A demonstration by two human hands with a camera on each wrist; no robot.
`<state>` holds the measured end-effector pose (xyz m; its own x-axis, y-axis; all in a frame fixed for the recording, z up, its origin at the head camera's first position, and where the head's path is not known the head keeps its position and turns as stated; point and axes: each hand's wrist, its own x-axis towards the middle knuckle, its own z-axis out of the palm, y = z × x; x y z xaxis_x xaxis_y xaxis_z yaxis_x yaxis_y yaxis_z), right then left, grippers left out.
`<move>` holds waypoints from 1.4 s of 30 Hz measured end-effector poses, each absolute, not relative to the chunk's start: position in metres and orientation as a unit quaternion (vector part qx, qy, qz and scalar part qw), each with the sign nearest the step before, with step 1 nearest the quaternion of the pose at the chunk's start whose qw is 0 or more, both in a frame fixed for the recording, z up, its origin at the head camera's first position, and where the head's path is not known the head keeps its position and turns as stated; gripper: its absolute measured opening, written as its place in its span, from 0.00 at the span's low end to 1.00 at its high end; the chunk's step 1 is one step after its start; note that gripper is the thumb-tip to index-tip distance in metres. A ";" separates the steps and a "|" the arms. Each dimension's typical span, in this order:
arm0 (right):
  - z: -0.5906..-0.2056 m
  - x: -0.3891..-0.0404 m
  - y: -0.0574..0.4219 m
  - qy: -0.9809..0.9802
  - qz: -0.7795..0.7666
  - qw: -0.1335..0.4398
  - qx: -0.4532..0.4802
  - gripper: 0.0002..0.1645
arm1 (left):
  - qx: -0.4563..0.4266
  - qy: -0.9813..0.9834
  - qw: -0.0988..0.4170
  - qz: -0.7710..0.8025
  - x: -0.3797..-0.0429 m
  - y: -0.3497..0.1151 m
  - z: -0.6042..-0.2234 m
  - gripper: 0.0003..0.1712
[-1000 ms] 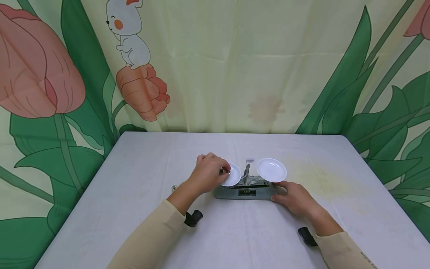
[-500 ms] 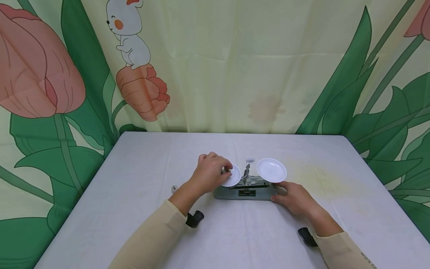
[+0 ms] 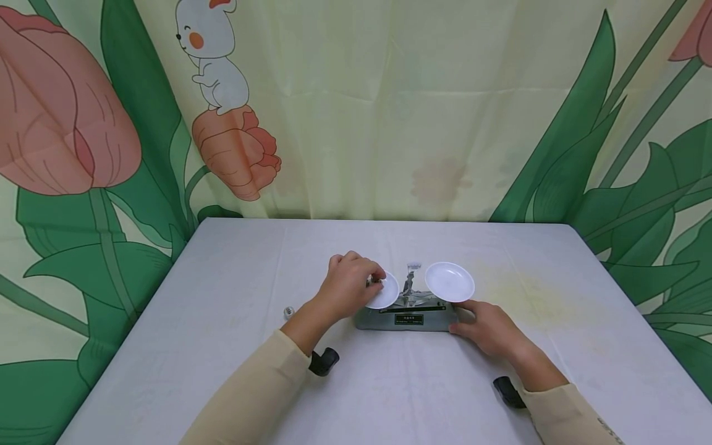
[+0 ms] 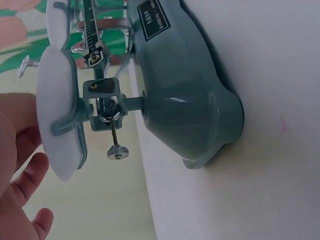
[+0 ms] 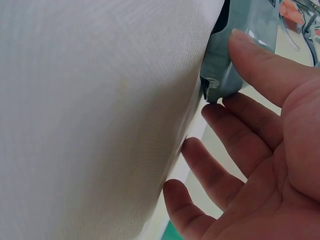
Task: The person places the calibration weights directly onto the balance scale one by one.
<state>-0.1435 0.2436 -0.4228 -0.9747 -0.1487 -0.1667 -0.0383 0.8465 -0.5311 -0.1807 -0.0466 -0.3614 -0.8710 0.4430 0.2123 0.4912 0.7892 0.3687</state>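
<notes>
A balance scale [image 3: 408, 316] with a grey-green base and two white pans stands mid-table. My left hand [image 3: 347, 284] is at the left pan [image 3: 386, 290] and pinches a small shiny metal piece [image 3: 374, 281], mostly covered by the fingers. Seen from the left wrist, the thumb side of the left hand [image 4: 17, 185] is behind that pan's rim, and the metal piece is hidden. My right hand [image 3: 489, 327] holds the right end of the base below the right pan [image 3: 449, 282]. In the right wrist view its thumb [image 5: 250, 52] and fingertips lie on either side of the base's end.
A small metal weight [image 3: 288, 313] lies on the white-covered table [image 3: 411, 383], left of the left forearm. A printed curtain [image 3: 378, 123] hangs behind the table's far edge. Below the left pan, a knurled adjusting knob [image 4: 118, 152] sticks out.
My left hand has shifted very slightly right over the left pan, and the metal piece in its fingers has turned a little. The right hand and the scale stay where they were.
</notes>
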 end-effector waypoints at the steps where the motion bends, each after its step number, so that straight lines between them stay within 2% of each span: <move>1: -0.423 -0.143 0.243 0.955 -0.274 0.102 -0.048 0.39 | -0.243 -0.943 0.051 -0.223 -0.181 -0.047 -0.360 0.09; 5: -0.422 -0.143 0.243 0.954 -0.277 0.105 -0.046 0.39 | -0.219 -0.932 0.035 -0.287 -0.181 -0.056 -0.354 0.13; 14: -0.423 -0.142 0.243 0.954 -0.278 0.102 -0.049 0.39 | -0.171 -0.925 0.053 -0.334 -0.176 -0.095 -0.351 0.18; 21: -0.423 -0.141 0.243 0.955 -0.276 0.102 -0.048 0.39 | -0.149 -0.923 0.016 -0.355 -0.172 -0.123 -0.364 0.21; 32: -0.423 -0.141 0.244 0.955 -0.274 0.100 -0.051 0.39 | -0.096 -0.936 -0.049 -0.335 -0.171 -0.147 -0.396 0.17; 42: -0.422 -0.142 0.243 0.956 -0.271 0.099 -0.054 0.38 | -0.086 -0.953 -0.055 -0.287 -0.175 -0.144 -0.420 0.11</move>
<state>-0.1422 0.2431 -0.4218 -0.9745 -0.1566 -0.1609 -0.0487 0.8469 -0.5295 -0.1751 -0.1439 -0.4203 -0.9791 0.1958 -0.0556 0.1326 0.8207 0.5558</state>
